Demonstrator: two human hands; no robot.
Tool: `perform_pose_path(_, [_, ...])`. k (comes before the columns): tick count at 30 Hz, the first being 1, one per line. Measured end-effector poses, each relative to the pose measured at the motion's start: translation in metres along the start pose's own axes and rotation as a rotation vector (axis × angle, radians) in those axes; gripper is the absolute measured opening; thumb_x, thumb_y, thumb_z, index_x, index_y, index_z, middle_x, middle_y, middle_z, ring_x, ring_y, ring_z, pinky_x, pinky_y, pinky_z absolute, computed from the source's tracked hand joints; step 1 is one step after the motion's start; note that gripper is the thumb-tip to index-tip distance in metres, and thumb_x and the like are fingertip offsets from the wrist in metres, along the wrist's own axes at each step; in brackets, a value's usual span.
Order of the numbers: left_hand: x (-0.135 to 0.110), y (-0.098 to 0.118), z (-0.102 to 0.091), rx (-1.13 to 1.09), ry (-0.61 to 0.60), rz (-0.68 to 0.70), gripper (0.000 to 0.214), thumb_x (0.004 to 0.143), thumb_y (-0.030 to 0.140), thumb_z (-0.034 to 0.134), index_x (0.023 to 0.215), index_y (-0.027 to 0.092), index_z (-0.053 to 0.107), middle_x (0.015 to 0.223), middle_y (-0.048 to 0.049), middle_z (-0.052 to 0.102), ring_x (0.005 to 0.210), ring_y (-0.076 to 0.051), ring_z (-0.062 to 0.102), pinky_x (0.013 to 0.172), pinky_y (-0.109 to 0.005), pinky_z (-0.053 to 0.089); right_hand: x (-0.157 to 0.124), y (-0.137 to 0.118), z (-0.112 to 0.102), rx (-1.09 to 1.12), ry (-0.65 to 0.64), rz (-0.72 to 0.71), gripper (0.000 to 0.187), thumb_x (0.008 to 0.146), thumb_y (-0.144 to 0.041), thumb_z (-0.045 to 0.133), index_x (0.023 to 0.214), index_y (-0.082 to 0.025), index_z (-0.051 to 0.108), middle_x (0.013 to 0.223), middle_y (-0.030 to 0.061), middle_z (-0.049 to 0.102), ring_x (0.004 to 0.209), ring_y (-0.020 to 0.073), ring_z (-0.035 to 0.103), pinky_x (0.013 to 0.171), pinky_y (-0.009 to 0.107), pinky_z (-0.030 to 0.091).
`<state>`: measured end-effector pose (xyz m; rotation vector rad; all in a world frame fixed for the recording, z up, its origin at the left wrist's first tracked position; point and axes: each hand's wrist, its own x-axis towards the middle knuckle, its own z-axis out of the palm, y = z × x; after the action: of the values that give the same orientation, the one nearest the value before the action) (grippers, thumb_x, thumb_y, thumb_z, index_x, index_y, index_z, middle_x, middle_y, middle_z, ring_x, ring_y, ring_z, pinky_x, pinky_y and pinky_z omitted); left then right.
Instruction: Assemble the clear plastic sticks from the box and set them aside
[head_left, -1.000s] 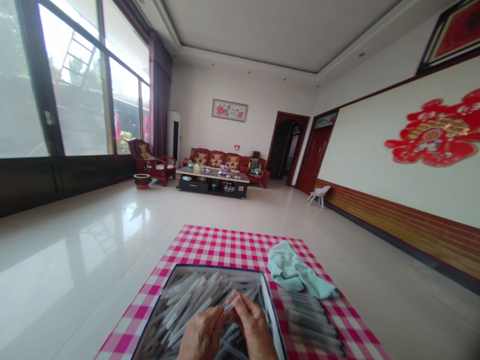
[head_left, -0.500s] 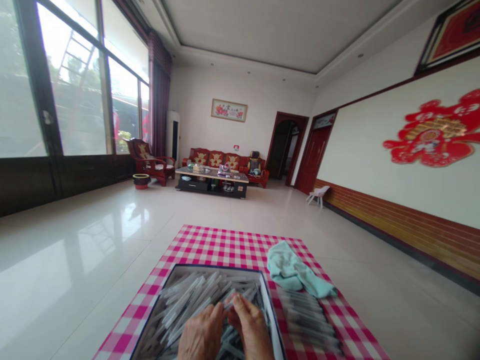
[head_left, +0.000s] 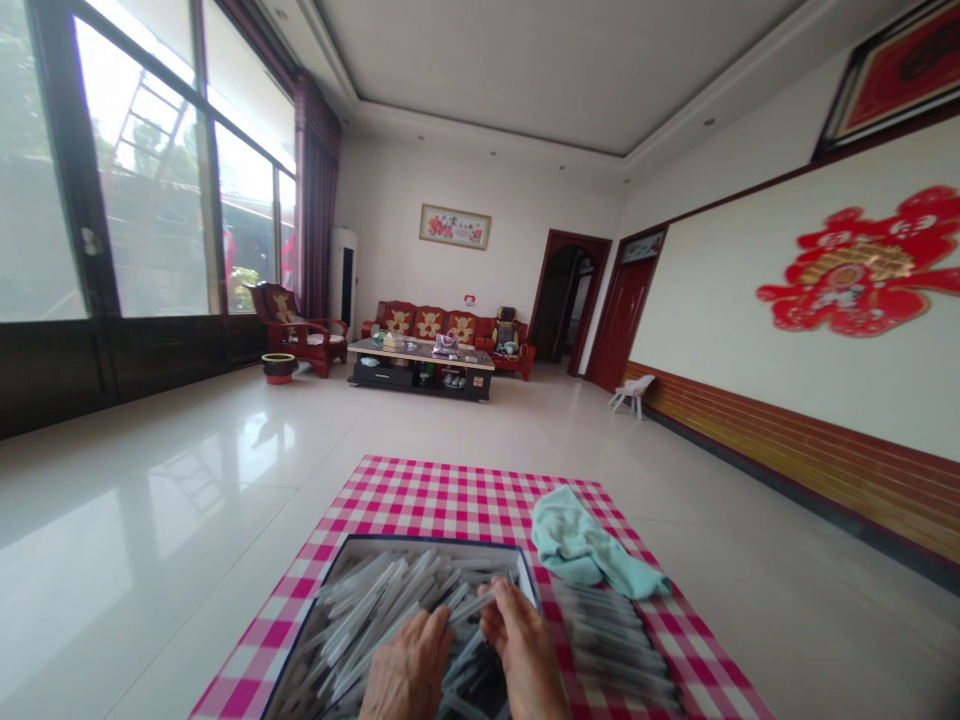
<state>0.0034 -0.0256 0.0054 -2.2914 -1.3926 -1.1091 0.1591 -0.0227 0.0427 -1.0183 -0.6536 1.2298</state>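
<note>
Over a dark-rimmed box (head_left: 429, 541) filled with slim translucent pen-like tubes (head_left: 375, 600), my two hands work close together. A clear pen-like tube (head_left: 472, 605) spans the gap between them. My right hand (head_left: 521, 645) pinches its right end between thumb and fingers. My left hand (head_left: 410, 660) has its fingers closed at the other end. Whether the tube has a cap or tip is too small to tell. To the right of the box, a row of similar tubes with dark ends (head_left: 619, 645) lies side by side, blurred.
A pink and white checked cloth (head_left: 450, 490) covers the table. A crumpled mint-green cloth (head_left: 577, 540) lies behind the row of tubes. Across the tiled floor stand a low table (head_left: 420, 365), a wooden sofa (head_left: 427, 318) and a small light chair (head_left: 634, 393).
My hands have moved apart, the right one shifting to the right, and more of the tube shows between them. The view has tilted slightly.
</note>
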Motion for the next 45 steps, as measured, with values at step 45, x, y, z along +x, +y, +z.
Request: perform_pose_path(45, [0.005,-0.017,-0.010,-0.397,0.108,-0.643,0.033,0.085,0.039,0.045,0.088,0.022,0.073,0.071,-0.0022,0.076,0.064,-0.020,0.072,0.059,-0.027,0.055,0.075,-0.075,-0.143,-1.726,-0.230,-0.686,0.032,0.085,-0.011,0.040,0.101,-0.018,0.068,0.098,0.0104,0.068,0.092,0.0224,0.064,0.084,0.033,0.048])
